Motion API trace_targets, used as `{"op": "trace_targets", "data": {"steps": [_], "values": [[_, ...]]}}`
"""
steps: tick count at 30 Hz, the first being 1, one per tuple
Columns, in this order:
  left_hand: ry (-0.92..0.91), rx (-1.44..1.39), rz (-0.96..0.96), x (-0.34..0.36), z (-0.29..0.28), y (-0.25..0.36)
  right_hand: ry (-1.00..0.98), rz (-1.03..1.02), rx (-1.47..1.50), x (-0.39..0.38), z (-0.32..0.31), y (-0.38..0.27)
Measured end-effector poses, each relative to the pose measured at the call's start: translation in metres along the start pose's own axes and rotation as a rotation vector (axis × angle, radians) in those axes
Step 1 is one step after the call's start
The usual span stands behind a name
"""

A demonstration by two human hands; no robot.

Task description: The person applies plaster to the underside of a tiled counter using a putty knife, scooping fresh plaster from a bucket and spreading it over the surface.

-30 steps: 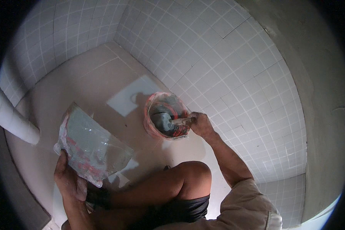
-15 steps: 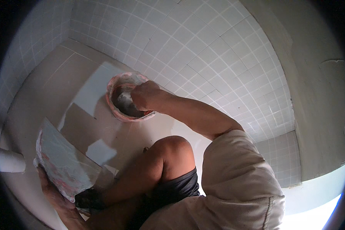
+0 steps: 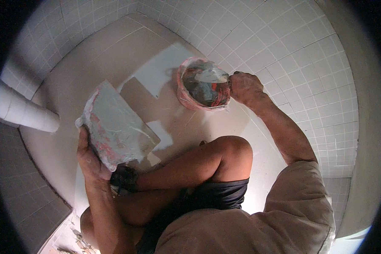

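My left hand [image 3: 92, 158] grips the crusted, curved edge of a pale half-round board [image 3: 120, 122], its thumb along the rim. White paste and pinkish-red patches cover that edge; the opposite edge is straight. On the floor ahead stands a round reddish bucket [image 3: 183, 91], its rim smeared with white paste and its inside dark and wet-looking. My right hand [image 3: 246, 86] is closed at the bucket's right rim. From it a pale, flat blade [image 3: 211, 76] like a putty knife's reaches over the bucket's mouth; the handle is hidden in my fist.
Tiled walls [image 3: 279, 55] rise beyond and to the right of the bucket. A white pipe [image 3: 25, 111] juts in from the left. My bent knee [image 3: 233, 152] is between my arms, with a dark shoe [image 3: 125, 178] near the board. Debris [image 3: 78, 239] lies at the lower left.
My right hand has come up out of the bucket to its right rim, and the pale blade now shows. My left hand still holds the board. The whole view has shifted.
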State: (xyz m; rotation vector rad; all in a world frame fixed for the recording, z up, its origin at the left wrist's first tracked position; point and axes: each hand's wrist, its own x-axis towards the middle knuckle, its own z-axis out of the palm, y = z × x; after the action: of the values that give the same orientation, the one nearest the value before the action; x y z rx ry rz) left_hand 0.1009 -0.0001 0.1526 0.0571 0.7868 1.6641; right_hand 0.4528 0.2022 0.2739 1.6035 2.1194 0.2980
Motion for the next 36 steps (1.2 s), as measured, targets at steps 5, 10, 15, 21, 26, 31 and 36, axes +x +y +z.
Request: {"op": "trace_targets", "data": {"steps": [5, 10, 15, 21, 26, 31, 36], "values": [[-0.026, 0.007, 0.003, -0.003, -0.001, 0.007, -0.019, 0.030, -0.055, 0.024, 0.002, -0.009], [-0.003, 0.009, -0.008, -0.002, 0.001, 0.006, 0.053, -0.047, -0.079, 0.051, 0.028, -0.019], [0.017, 0.071, -0.030, 0.000, 0.001, 0.005, 0.039, -0.120, -0.060, 0.070, 0.062, -0.028], [0.022, 0.056, -0.061, 0.005, -0.008, 0.004, -0.069, -0.193, 0.032, 0.052, 0.046, -0.039], [0.021, 0.089, -0.077, 0.005, -0.009, 0.003, -0.160, -0.200, 0.197, 0.055, 0.048, -0.044], [0.024, 0.089, -0.090, 0.002, -0.010, 0.007, -0.348, -0.061, 0.399, 0.039, 0.025, -0.050], [0.026, 0.102, -0.081, 0.002, -0.009, 0.008, -0.025, -0.128, 0.077, 0.011, 0.009, -0.058]]}}
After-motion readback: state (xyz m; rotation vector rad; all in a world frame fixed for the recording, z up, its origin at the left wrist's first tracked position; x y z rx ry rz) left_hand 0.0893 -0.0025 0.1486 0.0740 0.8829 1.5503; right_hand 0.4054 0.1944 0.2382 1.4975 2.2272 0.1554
